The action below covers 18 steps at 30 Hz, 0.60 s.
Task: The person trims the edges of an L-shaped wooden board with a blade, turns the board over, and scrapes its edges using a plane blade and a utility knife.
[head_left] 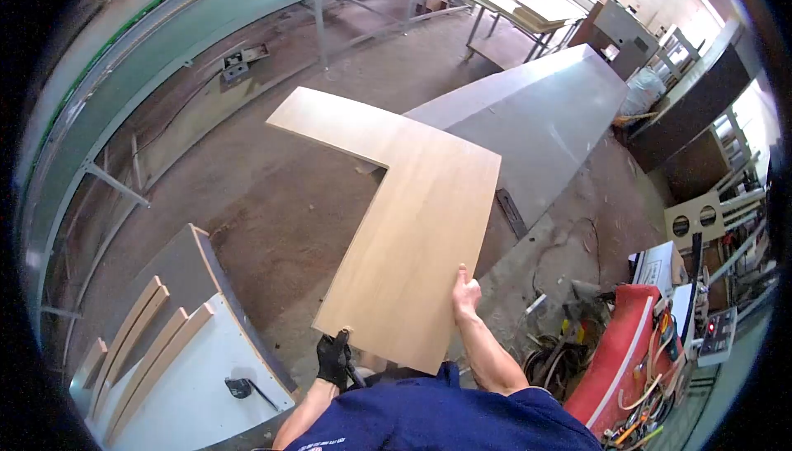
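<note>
A large L-shaped wood-coloured panel is held in front of my body, its short arm pointing to the upper left. My left hand, in a black glove, grips the panel's near left corner. My bare right hand holds the right edge, with the thumb on the upper face. The fingers under the panel are hidden. Beyond the panel lies a long grey sheet, partly covered by it in this view.
At the lower left, a white board carries wooden strips and a black tape measure. A red tool holder and coiled cables are at the lower right. A long metal frame curves along the left and top.
</note>
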Each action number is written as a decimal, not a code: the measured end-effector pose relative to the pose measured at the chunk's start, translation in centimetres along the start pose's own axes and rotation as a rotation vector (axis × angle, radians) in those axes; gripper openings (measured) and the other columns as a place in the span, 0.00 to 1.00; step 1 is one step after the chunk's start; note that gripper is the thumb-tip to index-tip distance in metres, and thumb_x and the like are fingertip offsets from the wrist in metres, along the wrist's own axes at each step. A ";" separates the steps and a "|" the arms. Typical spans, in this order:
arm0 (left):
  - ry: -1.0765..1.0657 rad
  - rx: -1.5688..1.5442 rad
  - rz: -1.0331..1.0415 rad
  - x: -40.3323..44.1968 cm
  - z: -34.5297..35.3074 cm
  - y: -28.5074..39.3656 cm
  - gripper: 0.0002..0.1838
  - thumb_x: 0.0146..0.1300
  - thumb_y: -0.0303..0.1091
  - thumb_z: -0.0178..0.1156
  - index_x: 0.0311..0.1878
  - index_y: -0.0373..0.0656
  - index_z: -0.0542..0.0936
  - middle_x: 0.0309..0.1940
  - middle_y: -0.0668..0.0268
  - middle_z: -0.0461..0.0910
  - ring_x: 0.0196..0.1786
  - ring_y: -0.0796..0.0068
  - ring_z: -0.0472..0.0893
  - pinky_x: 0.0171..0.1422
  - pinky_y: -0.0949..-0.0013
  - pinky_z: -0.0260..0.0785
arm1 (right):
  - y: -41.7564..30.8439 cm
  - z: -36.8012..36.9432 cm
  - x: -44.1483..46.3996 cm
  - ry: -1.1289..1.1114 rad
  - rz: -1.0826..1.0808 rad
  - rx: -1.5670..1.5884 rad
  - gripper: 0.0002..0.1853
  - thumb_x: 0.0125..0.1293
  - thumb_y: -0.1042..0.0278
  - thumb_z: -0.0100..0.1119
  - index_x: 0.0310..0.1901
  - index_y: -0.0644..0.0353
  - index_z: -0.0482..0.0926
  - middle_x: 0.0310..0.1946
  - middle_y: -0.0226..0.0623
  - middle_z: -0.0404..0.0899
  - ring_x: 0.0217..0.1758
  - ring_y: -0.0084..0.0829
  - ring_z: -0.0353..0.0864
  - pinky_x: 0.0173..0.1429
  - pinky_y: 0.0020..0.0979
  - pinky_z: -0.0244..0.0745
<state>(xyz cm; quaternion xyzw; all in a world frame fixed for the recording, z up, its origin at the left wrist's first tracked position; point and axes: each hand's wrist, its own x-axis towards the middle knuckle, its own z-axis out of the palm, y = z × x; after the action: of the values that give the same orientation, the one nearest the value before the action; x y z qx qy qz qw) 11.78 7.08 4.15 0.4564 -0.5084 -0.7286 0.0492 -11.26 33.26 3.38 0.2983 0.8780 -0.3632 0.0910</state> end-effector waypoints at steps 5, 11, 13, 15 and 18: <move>-0.129 -0.087 -0.020 1.3 0.2 -1.5 0.08 0.66 0.36 0.71 0.43 0.46 0.83 0.23 0.73 0.79 0.18 0.82 0.71 0.23 0.74 0.61 | 1.0 -0.4 -1.4 -0.059 0.044 -0.115 0.56 0.67 0.16 0.41 0.54 0.80 0.78 0.53 0.73 0.80 0.63 0.63 0.79 0.65 0.55 0.73; -0.167 -0.148 0.005 4.7 1.5 -7.1 0.10 0.69 0.35 0.70 0.48 0.42 0.84 0.29 0.74 0.83 0.27 0.81 0.79 0.32 0.74 0.70 | 9.8 0.6 -5.3 -0.264 0.211 -0.193 0.59 0.67 0.13 0.30 0.56 0.73 0.82 0.56 0.70 0.80 0.67 0.64 0.76 0.69 0.54 0.69; -0.244 -0.100 -0.072 4.8 2.8 -8.7 0.11 0.69 0.35 0.70 0.50 0.43 0.84 0.36 0.72 0.84 0.33 0.82 0.78 0.36 0.74 0.69 | 10.4 1.0 -3.0 -0.086 0.225 -0.136 0.58 0.67 0.13 0.28 0.53 0.72 0.83 0.53 0.67 0.82 0.65 0.63 0.78 0.68 0.54 0.70; -0.215 -0.002 -0.076 3.0 4.9 -9.8 0.12 0.68 0.37 0.71 0.50 0.43 0.83 0.31 0.74 0.80 0.28 0.82 0.74 0.32 0.72 0.65 | 12.2 0.6 -0.6 -0.017 0.210 -0.054 0.59 0.68 0.13 0.26 0.48 0.72 0.86 0.48 0.64 0.85 0.60 0.63 0.81 0.65 0.54 0.72; -0.299 0.027 -0.255 1.3 8.5 -9.8 0.12 0.72 0.39 0.67 0.51 0.43 0.84 0.30 0.74 0.80 0.28 0.81 0.74 0.33 0.71 0.65 | 11.0 -2.9 3.0 0.043 0.148 -0.194 0.59 0.68 0.13 0.25 0.46 0.72 0.86 0.47 0.66 0.85 0.57 0.62 0.82 0.63 0.54 0.73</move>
<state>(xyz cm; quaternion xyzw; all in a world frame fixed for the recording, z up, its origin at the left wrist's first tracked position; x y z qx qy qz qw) 8.82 16.99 -3.76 0.4047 -0.4578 -0.7816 -0.1258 -7.04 42.75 -2.07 0.3601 0.8862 -0.2624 0.1270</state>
